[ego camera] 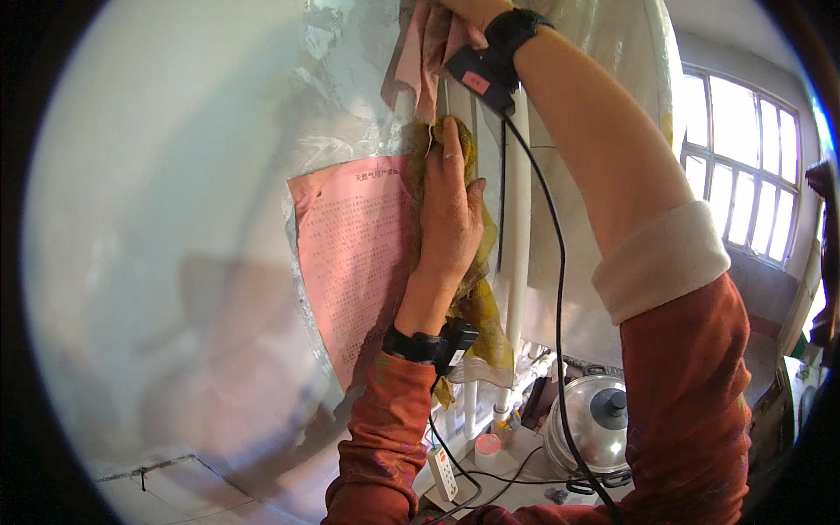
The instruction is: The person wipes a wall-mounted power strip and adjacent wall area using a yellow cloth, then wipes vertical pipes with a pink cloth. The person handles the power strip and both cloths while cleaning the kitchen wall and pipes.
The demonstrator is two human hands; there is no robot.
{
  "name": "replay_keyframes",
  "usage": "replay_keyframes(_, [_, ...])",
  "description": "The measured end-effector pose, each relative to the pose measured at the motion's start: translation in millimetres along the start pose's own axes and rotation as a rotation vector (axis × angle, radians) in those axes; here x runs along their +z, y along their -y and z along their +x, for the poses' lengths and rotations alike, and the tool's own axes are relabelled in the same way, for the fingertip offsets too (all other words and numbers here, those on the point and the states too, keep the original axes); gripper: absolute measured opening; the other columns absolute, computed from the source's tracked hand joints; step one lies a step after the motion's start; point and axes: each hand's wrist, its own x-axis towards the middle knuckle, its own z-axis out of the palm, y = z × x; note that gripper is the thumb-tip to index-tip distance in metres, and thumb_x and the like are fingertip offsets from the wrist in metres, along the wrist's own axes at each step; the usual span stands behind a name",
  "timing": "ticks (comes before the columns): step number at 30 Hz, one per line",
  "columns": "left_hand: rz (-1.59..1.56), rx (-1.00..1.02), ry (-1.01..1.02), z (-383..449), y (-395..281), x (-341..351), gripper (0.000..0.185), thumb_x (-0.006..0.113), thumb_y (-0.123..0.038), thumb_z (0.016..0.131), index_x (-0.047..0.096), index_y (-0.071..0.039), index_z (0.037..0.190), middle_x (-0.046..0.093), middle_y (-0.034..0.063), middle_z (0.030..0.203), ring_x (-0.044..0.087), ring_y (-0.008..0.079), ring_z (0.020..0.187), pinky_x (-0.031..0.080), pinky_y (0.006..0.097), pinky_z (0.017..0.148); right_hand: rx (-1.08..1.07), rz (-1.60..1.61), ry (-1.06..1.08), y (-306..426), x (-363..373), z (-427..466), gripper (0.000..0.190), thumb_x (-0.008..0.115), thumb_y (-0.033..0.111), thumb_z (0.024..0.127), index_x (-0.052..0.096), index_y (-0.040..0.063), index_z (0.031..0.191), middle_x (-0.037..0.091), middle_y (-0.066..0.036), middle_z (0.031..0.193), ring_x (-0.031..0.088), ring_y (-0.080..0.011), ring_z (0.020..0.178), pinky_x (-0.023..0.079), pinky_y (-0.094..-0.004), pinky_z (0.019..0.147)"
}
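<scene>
My left hand (pixel 453 220) lies with extended fingers on a yellow-green cloth (pixel 485 308), pressed against the wall edge next to the pipes. The cloth's lower part hangs below the hand. Beside it a pink printed sheet (pixel 354 262) is stuck to the pale wall. Higher up, my right hand (pixel 469 16) reaches across at the top edge of the view, partly cut off, at a crumpled pink cloth (pixel 420 59) that hangs down. How its fingers hold that cloth is hidden. Each wrist wears a black strap with a small cabled device.
White vertical pipes (pixel 518 230) run just right of my left hand. Below stand a lidded steel pot (pixel 590 420), a power strip (pixel 443 474) and a small tub with a red lid (pixel 487 445). A black cable (pixel 558 262) hangs from the right wrist. A barred window (pixel 741 164) is at right.
</scene>
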Motion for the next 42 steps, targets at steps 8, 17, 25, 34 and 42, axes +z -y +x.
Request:
replay_keyframes(8, [0.134, 0.001, -0.004, -12, 7, 5, 0.075, 0.058, 0.003, 0.088, 0.017, 0.002, 0.152, 0.024, 0.0299, 0.153, 0.027, 0.0442, 0.142, 0.027, 0.0459, 0.115, 0.188, 0.286, -0.011, 7, -14, -72, 0.076, 0.013, 0.06, 0.099, 0.054, 0.002, 0.125, 0.056, -0.033, 0.124, 0.048, -0.0482, 0.124, 0.036, -0.0527, 0.104])
replay_keyframes(17, [0.252, -0.313, 0.045, -67, -3, 15, 0.047, 0.053, -0.006, 0.093, 0.035, 0.008, 0.134, 0.047, 0.0335, 0.126, 0.046, 0.0493, 0.121, 0.037, 0.0493, 0.101, 0.019, -0.16, 0.133, -13, -27, -144, 0.052, 0.062, 0.002, 0.084, 0.032, -0.012, 0.124, 0.05, -0.036, 0.115, 0.058, -0.0507, 0.101, 0.054, -0.0497, 0.084])
replay_keyframes(25, [0.334, -0.358, 0.12, -126, -4, 15, 0.049, 0.054, 0.002, 0.087, 0.039, 0.008, 0.134, 0.049, 0.0347, 0.129, 0.048, 0.049, 0.119, 0.04, 0.0473, 0.1, 0.079, -0.109, 0.131, -11, -44, -214, 0.05, 0.055, -0.001, 0.089, 0.033, -0.015, 0.132, 0.052, -0.035, 0.112, 0.057, -0.0477, 0.101, 0.051, -0.0479, 0.082])
replay_keyframes(34, [0.079, -0.532, -0.047, -172, -58, 10, 0.053, 0.06, -0.011, 0.085, 0.045, 0.002, 0.134, 0.054, 0.0208, 0.13, 0.051, 0.0333, 0.12, 0.036, 0.0387, 0.105, 0.292, -0.002, 0.366, -13, -77, -311, 0.062, 0.053, 0.003, 0.093, 0.023, -0.011, 0.145, 0.046, -0.036, 0.126, 0.051, -0.048, 0.115, 0.045, -0.0462, 0.098])
replay_keyframes(42, [0.135, -0.676, -0.076, -218, -91, 6, 0.068, 0.058, 0.008, 0.083, 0.037, -0.003, 0.147, 0.049, 0.0204, 0.138, 0.047, 0.0322, 0.128, 0.037, 0.0371, 0.107, 0.385, 0.09, 0.455, -24, -99, -379, 0.053, 0.059, 0.007, 0.091, 0.035, -0.007, 0.136, 0.048, -0.032, 0.126, 0.048, -0.0487, 0.117, 0.043, -0.0475, 0.1])
